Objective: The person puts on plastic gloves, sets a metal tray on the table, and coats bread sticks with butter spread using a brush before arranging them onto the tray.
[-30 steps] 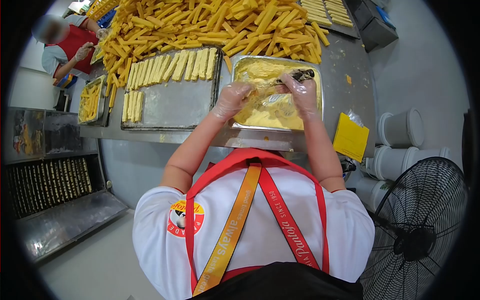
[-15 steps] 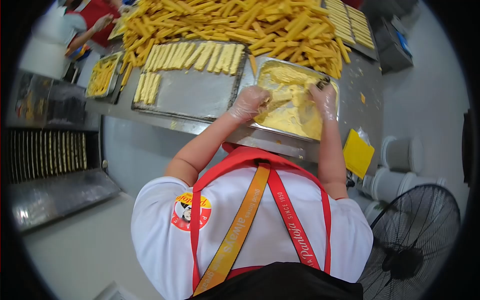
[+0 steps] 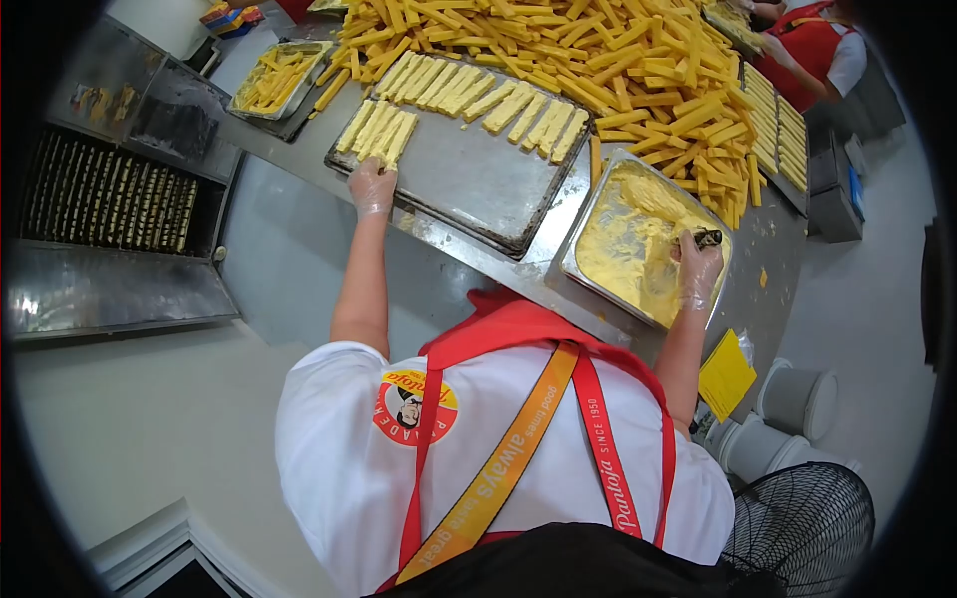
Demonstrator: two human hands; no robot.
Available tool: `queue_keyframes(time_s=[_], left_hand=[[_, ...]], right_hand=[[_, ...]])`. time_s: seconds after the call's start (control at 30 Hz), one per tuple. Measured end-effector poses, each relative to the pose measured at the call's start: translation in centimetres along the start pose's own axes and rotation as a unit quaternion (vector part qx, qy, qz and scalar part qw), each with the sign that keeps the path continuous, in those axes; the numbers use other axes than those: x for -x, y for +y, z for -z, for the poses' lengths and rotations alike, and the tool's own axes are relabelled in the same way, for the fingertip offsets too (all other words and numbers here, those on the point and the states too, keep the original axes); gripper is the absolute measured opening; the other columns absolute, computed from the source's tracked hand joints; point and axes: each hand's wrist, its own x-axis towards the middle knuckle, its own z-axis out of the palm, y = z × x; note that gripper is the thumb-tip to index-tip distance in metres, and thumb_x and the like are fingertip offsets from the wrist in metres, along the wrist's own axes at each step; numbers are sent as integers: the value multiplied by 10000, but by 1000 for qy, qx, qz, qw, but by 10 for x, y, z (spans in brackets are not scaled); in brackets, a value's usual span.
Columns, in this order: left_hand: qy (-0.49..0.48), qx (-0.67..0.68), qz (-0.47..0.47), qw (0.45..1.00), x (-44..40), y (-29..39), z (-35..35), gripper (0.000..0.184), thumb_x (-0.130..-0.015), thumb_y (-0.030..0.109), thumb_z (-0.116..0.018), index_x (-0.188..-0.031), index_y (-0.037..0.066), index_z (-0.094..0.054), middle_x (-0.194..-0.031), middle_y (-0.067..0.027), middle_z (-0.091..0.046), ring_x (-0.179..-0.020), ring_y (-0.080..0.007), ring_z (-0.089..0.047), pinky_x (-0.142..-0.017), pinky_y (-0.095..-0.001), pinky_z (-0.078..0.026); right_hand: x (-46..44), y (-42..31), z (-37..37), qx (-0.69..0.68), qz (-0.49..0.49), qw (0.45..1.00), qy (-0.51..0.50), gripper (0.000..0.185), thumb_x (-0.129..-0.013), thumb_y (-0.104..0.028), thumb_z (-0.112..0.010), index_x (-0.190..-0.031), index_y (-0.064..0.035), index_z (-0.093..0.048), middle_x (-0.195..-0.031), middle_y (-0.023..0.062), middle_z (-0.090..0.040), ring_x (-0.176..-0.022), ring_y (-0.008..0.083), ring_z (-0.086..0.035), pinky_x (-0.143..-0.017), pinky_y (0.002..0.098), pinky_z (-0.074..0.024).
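My left hand [image 3: 372, 186], in a clear plastic glove, is at the near left corner of a flat metal baking tray [image 3: 454, 174]. Its fingers are closed on the near end of a cream-coated stick [image 3: 396, 145], beside similar sticks in a short row. A longer row of coated sticks [image 3: 469, 92] lies along the tray's far side. My gloved right hand [image 3: 698, 267] grips a dark-handled tool [image 3: 708, 238] over a deep metal pan [image 3: 576, 239] smeared with yellow cream [image 3: 633, 219]. The tool's working end is hidden.
A large heap of yellow sticks [image 3: 618, 70] covers the table's far side. A smaller pan of sticks [image 3: 277, 80] stands left, a filled tray [image 3: 783, 125] right. A person in a red apron [image 3: 805, 50] is at the upper right. Below are a rack [image 3: 110, 189] and a fan [image 3: 802, 528].
My left hand has moved from the cream pan to the baking tray's left end, where the short row is wider. My right hand stays at the pan. The camera view has turned.
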Motion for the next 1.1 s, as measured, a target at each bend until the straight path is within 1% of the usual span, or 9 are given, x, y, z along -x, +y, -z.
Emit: queue_keyframes(time_s=[0.2,0.3,0.4,0.5,0.57,0.63,0.8,0.97,1.1], left_hand=[[69,-98,-85,989,-8,1,-12,380,-595,182,-732,-923,35,-609,-955,-238,-550,-955,-401,-555,-840,-478,-467],[113,-99,-131,980,-8,72,23,458,-626,208,-752,-1028,65,-585,-994,-193,-545,-1028,-350,-531,-868,-471,-460],[119,3,-283,952,-39,107,-24,421,-665,191,-732,-1055,79,-620,-1023,-163,-582,-1017,-339,-553,-882,-457,-465],[-49,110,-351,929,-62,177,-60,351,-705,160,-686,-1046,82,-662,-1035,-140,-660,-994,-335,-606,-883,-451,-476],[-120,115,-404,899,-71,227,-79,318,-716,135,-662,-1030,86,-678,-1017,-147,-686,-965,-344,-635,-859,-462,-493],[-212,54,-433,874,-80,268,-95,311,-727,113,-644,-1034,98,-686,-1000,-150,-696,-945,-346,-652,-832,-475,-512],[-304,-173,-421,837,-103,304,-201,296,-821,84,-597,-1087,135,-715,-1117,-142,-692,-1061,-310,-658,-871,-429,-544],[-334,-201,-412,824,-119,298,-238,295,-834,76,-582,-1096,116,-710,-1144,-154,-684,-1096,-321,-647,-881,-442,-535],[-404,18,-304,863,-154,259,-277,297,-813,116,-634,-1105,73,-674,-1107,-162,-691,-1056,-332,-658,-869,-454,-528]], right_hand=[[43,-33,-30,-15,140,987,-74,246,-814,-201,-717,-768,16,-611,-667,77,-648,-584,148,-547,-567,318,-462],[33,-12,-31,-25,41,982,-183,233,-821,-198,-717,-785,14,-628,-678,94,-650,-605,163,-583,-574,339,-468],[-17,15,-9,-107,-40,993,-38,190,-866,-164,-716,-902,6,-641,-778,71,-679,-621,133,-630,-562,294,-489],[-35,22,6,147,20,987,60,250,-809,-211,-740,-904,12,-679,-730,103,-676,-701,187,-657,-640,345,-501],[-8,9,-20,167,226,957,69,247,-808,-219,-740,-844,17,-677,-680,91,-661,-659,184,-648,-618,335,-505],[18,-16,-30,55,134,987,-72,240,-813,-215,-735,-835,15,-672,-679,86,-661,-651,181,-646,-603,337,-503],[-18,-12,2,-11,-46,999,1,167,-842,-153,-708,-808,6,-667,-658,65,-651,-593,143,-600,-588,314,-490],[10,-20,-12,55,186,981,-20,233,-826,-204,-724,-927,-6,-655,-758,102,-661,-719,191,-645,-664,336,-505],[4,-32,4,9,-54,988,-146,216,-823,-189,-727,-911,-4,-659,-785,61,-658,-740,128,-613,-673,305,-499]])
